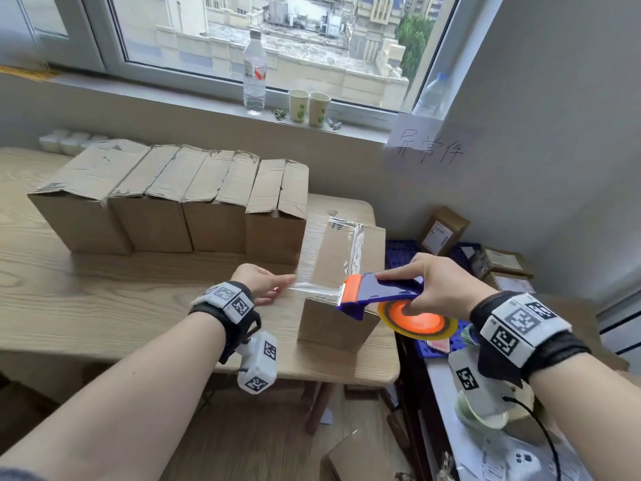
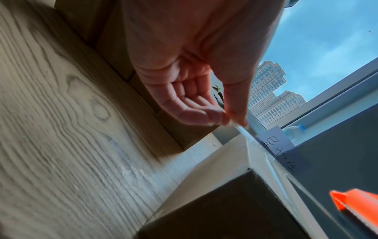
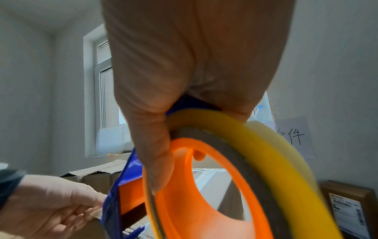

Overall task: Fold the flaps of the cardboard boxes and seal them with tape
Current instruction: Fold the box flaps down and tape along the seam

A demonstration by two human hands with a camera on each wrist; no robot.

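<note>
A cardboard box [image 1: 333, 321] stands at the table's right front corner, with clear tape along its top seam. My right hand [image 1: 440, 289] grips a blue and orange tape dispenser [image 1: 378, 293] over the box's near top edge, its yellow tape roll [image 3: 272, 155] hanging to the right. My left hand [image 1: 267, 284] pinches the free end of a clear tape strip [image 1: 312, 289] stretched leftward from the dispenser. In the left wrist view the thumb and fingers of the left hand [image 2: 231, 116] nip the tape strip [image 2: 251, 142] above the box [image 2: 235, 202].
Several cardboard boxes [image 1: 173, 199] with folded flaps stand in a row at the back of the wooden table [image 1: 104, 300]. A water bottle [image 1: 255, 71] and two paper cups [image 1: 308, 107] sit on the windowsill. Labelled parcels [image 1: 440, 230] and blue crates lie to the right.
</note>
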